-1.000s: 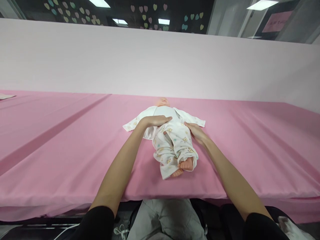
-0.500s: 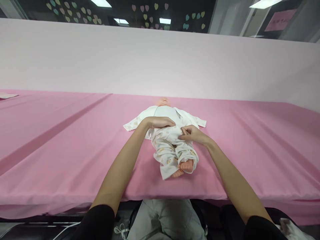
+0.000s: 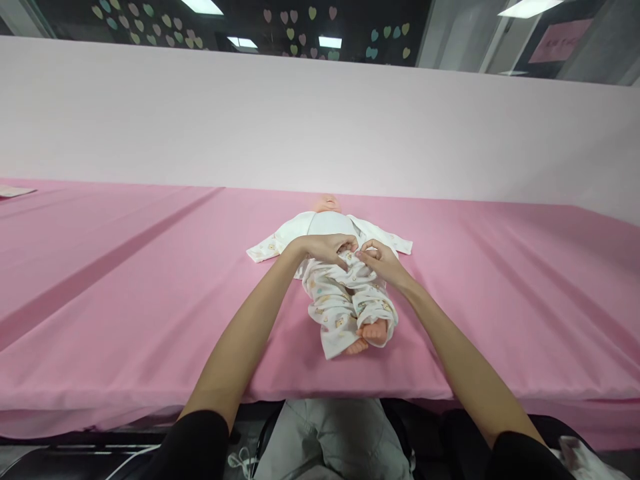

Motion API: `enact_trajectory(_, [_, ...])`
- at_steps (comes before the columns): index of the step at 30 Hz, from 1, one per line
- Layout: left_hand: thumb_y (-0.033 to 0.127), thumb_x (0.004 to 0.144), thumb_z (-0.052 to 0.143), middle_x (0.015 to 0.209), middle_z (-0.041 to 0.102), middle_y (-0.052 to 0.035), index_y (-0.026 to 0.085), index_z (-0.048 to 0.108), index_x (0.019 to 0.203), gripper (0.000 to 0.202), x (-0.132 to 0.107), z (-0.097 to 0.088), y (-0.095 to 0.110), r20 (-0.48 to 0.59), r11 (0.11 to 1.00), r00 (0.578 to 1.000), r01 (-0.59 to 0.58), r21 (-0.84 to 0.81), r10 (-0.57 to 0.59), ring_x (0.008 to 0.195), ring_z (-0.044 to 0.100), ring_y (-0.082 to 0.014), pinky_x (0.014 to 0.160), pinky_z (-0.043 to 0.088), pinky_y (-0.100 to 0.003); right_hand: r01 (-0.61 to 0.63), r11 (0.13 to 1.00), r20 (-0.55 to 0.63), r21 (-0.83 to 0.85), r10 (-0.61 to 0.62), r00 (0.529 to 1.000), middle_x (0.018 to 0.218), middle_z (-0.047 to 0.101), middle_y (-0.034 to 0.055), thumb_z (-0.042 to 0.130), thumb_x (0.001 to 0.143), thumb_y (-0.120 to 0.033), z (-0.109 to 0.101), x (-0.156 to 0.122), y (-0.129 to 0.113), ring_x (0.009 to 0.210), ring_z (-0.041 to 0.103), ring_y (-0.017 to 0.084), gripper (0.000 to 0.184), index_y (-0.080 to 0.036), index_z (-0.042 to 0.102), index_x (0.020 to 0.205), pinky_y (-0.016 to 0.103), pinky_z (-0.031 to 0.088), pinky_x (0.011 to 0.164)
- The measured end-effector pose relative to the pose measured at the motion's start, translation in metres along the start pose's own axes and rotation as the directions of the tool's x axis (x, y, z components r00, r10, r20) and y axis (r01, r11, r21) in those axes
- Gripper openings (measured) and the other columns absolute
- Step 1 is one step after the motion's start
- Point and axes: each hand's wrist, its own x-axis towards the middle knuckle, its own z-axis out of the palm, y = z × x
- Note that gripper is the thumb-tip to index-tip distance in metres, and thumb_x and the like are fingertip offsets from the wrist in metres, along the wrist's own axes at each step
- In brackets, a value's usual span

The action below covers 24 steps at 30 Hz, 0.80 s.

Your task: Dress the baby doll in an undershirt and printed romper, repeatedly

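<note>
A baby doll (image 3: 327, 203) lies on its back with its feet (image 3: 374, 331) toward me. It is dressed in a white printed romper (image 3: 337, 310), whose sleeves spread out to both sides. At the doll's waist my left hand (image 3: 333, 248) pinches the romper's cloth between bent fingers. Close beside it, my right hand (image 3: 377, 257) has its thumb and fingertips closed on the same cloth, a little to the right. The fingertips of both hands nearly meet. Small snaps seem to dot the romper's front, but what lies right under the fingers is hidden.
A pink sheet (image 3: 150, 287) covers the table, its front edge close to my lap. Behind it rises a white panel (image 3: 320, 127). A flat pale item (image 3: 15, 191) lies at the far left. White cloth (image 3: 590, 460) shows at the lower right.
My right hand has moved up and slightly left along the romper toward my left hand. My left hand's fingers have curled from lying flat into a pinch on the cloth.
</note>
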Motion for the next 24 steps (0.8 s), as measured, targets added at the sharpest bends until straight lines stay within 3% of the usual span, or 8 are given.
enact_trajectory(5, [0.038, 0.06, 0.071, 0.078, 0.047, 0.0024, 0.02, 0.05, 0.091, 0.042, -0.004, -0.001, 0.004, 0.066, 0.983, 0.988, 0.145, -0.117, -0.138, 0.072, 0.043, -0.0126, 0.064, 0.034, -0.024, 0.091, 0.991, 0.063, -0.094, -0.085, 0.994, 0.077, 0.061, 0.0015, 0.071, 0.063, -0.037, -0.004, -0.002, -0.004, 0.062, 0.051, 0.012, 0.037, -0.017, 0.06, 0.093, 0.025, 0.039, 0.058])
enact_trajectory(9, [0.045, 0.071, 0.061, 0.074, 0.051, 0.0005, 0.017, 0.059, 0.087, 0.032, -0.013, -0.009, 0.004, 0.123, 0.956, 0.965, 0.251, -0.153, -0.234, 0.066, 0.042, -0.0114, 0.061, 0.033, -0.023, 0.162, 0.959, 0.064, -0.232, -0.152, 0.986, 0.078, 0.062, 0.0042, 0.064, 0.071, -0.035, -0.012, -0.004, -0.009, 0.073, 0.054, 0.017, 0.02, -0.017, 0.064, 0.077, 0.028, 0.039, 0.065])
enact_trajectory(12, [0.045, 0.073, 0.06, 0.067, 0.052, -0.0007, 0.015, 0.061, 0.071, 0.03, -0.023, -0.018, -0.004, 0.184, 0.934, 0.956, 0.269, -0.235, -0.228, 0.06, 0.04, -0.0105, 0.058, 0.033, -0.023, 0.132, 0.886, 0.053, -0.444, -0.121, 0.991, 0.055, 0.047, -0.0013, 0.063, 0.074, -0.037, -0.021, -0.004, -0.007, 0.056, 0.042, 0.011, 0.032, -0.017, 0.051, 0.052, 0.026, 0.03, 0.054])
enact_trajectory(15, [0.044, 0.07, 0.065, 0.069, 0.057, -0.0019, 0.016, 0.065, 0.073, 0.028, -0.036, -0.026, -0.023, 0.21, 0.898, 0.937, 0.332, -0.289, -0.278, 0.061, 0.044, -0.011, 0.058, 0.035, -0.022, 0.092, 0.859, 0.073, -0.504, -0.064, 0.995, 0.048, 0.027, -0.0046, 0.065, 0.073, -0.043, -0.028, -0.002, 0.0, 0.048, 0.024, 0.008, 0.05, -0.017, 0.033, 0.044, 0.026, 0.018, 0.048])
enact_trajectory(17, [0.042, 0.068, 0.067, 0.071, 0.059, -0.0019, 0.016, 0.067, 0.076, 0.027, -0.043, -0.029, -0.041, 0.204, 0.882, 0.928, 0.362, -0.3, -0.312, 0.063, 0.046, -0.0108, 0.06, 0.037, -0.021, 0.081, 0.904, 0.086, -0.419, -0.05, 0.995, 0.051, 0.031, -0.0045, 0.068, 0.069, -0.046, -0.033, 0.0, 0.006, 0.049, 0.026, 0.007, 0.052, -0.017, 0.033, 0.043, 0.026, 0.019, 0.049])
enact_trajectory(20, [0.041, 0.064, 0.071, 0.07, 0.059, -0.0018, 0.016, 0.067, 0.073, 0.027, -0.052, -0.029, -0.067, 0.157, 0.853, 0.928, 0.372, -0.365, -0.338, 0.065, 0.049, -0.0104, 0.063, 0.039, -0.02, 0.004, 0.993, 0.117, -0.12, 0.01, 0.993, 0.061, 0.049, -0.0015, 0.071, 0.064, -0.048, -0.038, 0.005, 0.016, 0.056, 0.04, 0.009, 0.042, -0.016, 0.05, 0.048, 0.024, 0.029, 0.053])
enact_trajectory(24, [0.042, 0.061, 0.073, 0.072, 0.059, -0.0016, 0.016, 0.067, 0.076, 0.03, -0.056, -0.028, -0.081, 0.153, 0.833, 0.929, 0.371, -0.409, -0.339, 0.068, 0.05, -0.0114, 0.065, 0.04, -0.021, -0.191, 0.951, 0.115, 0.242, 0.167, 0.979, 0.053, 0.051, -0.0007, 0.077, 0.055, -0.045, -0.04, 0.016, 0.027, 0.049, 0.042, 0.009, 0.036, -0.014, 0.059, 0.054, 0.024, 0.031, 0.05])
